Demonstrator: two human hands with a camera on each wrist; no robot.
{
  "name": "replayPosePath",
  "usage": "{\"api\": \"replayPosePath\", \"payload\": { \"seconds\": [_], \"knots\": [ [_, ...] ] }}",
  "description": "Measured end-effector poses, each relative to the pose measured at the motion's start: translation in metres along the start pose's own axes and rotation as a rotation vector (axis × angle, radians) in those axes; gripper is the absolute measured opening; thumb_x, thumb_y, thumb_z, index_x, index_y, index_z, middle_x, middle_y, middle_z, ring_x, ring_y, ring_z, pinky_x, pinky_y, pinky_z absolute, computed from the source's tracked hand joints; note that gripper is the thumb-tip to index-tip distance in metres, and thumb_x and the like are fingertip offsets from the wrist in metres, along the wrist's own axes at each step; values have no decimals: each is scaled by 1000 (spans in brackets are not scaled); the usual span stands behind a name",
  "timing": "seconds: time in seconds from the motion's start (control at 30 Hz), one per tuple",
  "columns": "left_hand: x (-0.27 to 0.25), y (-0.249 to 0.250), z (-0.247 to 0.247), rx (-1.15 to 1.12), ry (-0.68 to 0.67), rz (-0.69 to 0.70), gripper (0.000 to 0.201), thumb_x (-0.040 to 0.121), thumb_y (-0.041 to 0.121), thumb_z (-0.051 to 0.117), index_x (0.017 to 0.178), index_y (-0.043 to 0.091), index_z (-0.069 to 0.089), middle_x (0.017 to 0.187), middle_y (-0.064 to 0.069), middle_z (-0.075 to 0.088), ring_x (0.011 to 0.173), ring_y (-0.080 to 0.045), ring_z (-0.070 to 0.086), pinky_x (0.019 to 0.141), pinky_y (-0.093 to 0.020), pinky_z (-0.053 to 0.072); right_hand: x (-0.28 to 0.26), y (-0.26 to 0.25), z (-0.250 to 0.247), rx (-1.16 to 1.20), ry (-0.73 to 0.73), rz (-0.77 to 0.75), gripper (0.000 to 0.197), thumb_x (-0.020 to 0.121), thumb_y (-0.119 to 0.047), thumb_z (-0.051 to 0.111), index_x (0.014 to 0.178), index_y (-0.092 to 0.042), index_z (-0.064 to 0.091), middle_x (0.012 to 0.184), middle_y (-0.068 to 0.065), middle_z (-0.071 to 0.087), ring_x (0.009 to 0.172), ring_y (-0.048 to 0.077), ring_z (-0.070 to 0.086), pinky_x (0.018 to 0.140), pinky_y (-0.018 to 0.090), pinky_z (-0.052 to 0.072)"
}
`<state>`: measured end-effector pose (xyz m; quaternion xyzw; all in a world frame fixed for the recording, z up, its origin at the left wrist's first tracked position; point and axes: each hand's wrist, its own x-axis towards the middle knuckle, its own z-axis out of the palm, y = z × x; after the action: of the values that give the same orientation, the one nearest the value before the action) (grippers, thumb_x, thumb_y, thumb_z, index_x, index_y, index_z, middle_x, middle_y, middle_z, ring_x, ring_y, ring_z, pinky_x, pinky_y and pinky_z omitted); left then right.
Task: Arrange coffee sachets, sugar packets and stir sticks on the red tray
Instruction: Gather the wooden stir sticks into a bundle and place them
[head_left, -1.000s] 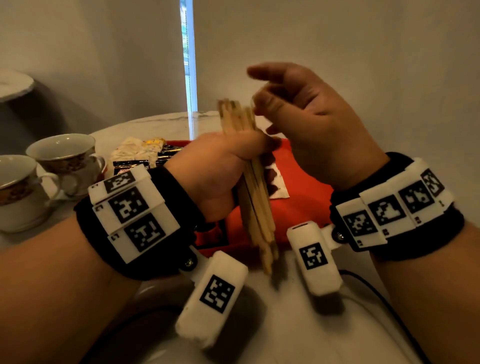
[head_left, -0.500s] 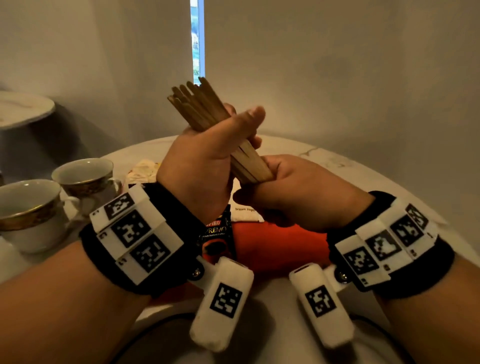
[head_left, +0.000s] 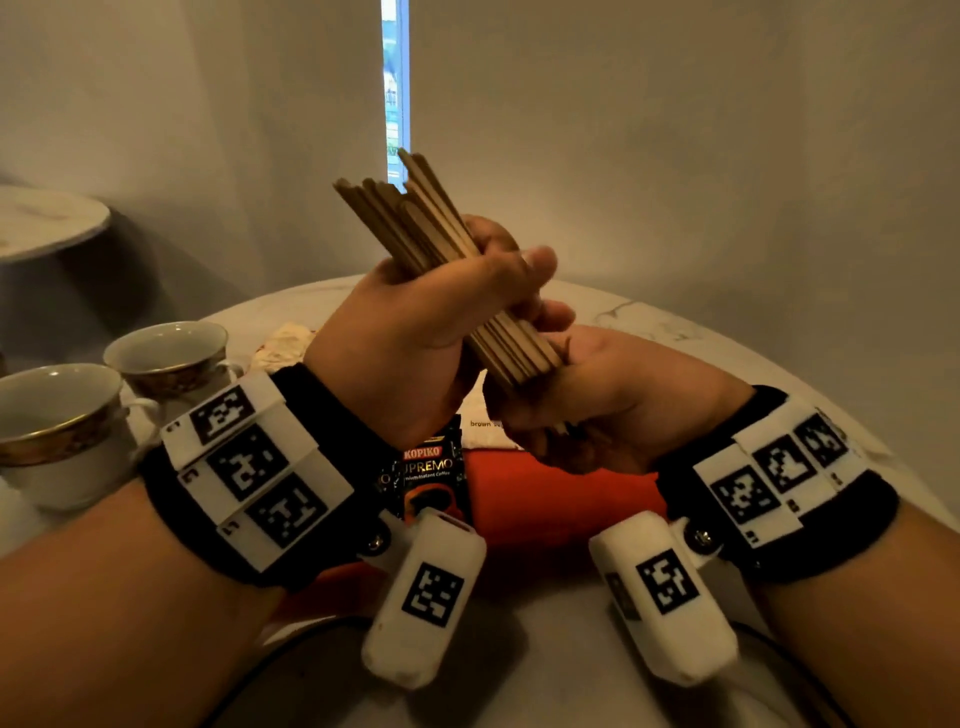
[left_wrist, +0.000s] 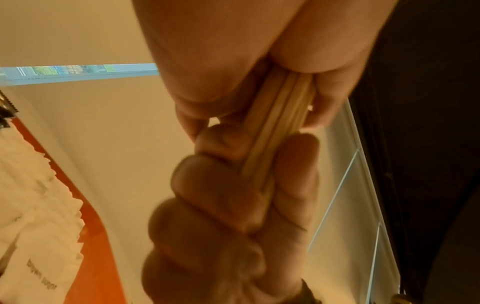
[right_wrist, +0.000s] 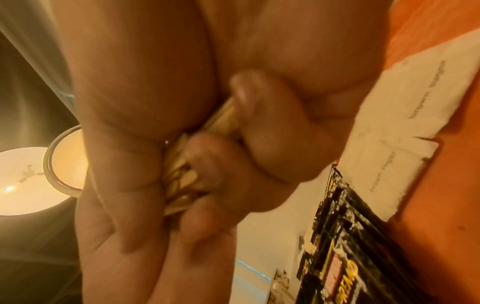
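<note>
Left hand (head_left: 415, 332) grips the sticks (head_left: 415, 218) mid-bundle; right hand (head_left: 597, 395) cups their lower ends. Tap ends level, then lay them flat on the tray (head_left: 545, 499).

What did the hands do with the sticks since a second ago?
The bundle of stir sticks tipped from nearly upright to slanting up and to the left. The right hand, which hovered open near the top ends, dropped and took hold of the lower ends. The left hand kept gripping the middle. The coffee sachets and brown sugar packets stayed on the red tray.
</note>
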<state>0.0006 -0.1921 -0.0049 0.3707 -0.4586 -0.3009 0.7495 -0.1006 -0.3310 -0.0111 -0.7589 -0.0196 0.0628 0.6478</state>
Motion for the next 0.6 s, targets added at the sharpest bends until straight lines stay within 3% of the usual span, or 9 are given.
{"api": "replayPosePath", "payload": {
  "seconds": [0.1,0.17,0.23,0.3,0.4,0.5,0.6],
  "knots": [
    [4,-1,1,-71,160,93,16,85,11,64,76,16,51,69,1,62,82,-21,71,79,-43,54,2,5,-8,119,117,-45,54,62,-48,85,98,-11,68,78,8,65,55,16,52,46,23,35],
    [7,0,-1,-122,240,158,16,85,12,66,77,17,52,73,1,65,87,-23,71,84,-44,57,5,4,-11,308,271,-32,78,69,-75,66,108,-7,67,92,13,69,66,19,58,54,26,43],
    [9,3,-3,-123,290,198,16,83,15,68,81,17,52,77,1,67,92,-25,72,89,-48,57,9,2,-17,498,462,26,94,81,-82,42,122,0,62,112,19,70,85,27,66,65,31,51],
    [10,5,-4,-100,324,238,16,83,15,68,81,17,52,78,1,68,93,-25,71,90,-48,56,12,1,-20,641,552,62,98,88,-81,31,124,6,57,126,29,64,108,37,66,84,40,57],
    [9,2,0,-49,333,269,14,84,15,66,80,19,53,80,1,67,96,-26,71,87,-43,57,16,-2,-9,839,488,30,104,90,-80,28,128,15,47,139,38,48,130,50,49,107,49,45],
    [6,-9,7,5,287,221,20,83,11,69,71,23,58,77,0,66,95,-26,71,76,-38,56,15,-6,12,848,252,-65,107,90,-81,26,140,13,43,133,31,57,119,45,61,99,47,52],
    [4,-13,8,15,265,198,19,81,9,69,72,21,57,75,-3,64,92,-25,70,75,-40,55,17,-5,18,813,247,-41,107,88,-82,28,144,7,43,133,23,56,115,31,61,101,42,51]
  ]
}}
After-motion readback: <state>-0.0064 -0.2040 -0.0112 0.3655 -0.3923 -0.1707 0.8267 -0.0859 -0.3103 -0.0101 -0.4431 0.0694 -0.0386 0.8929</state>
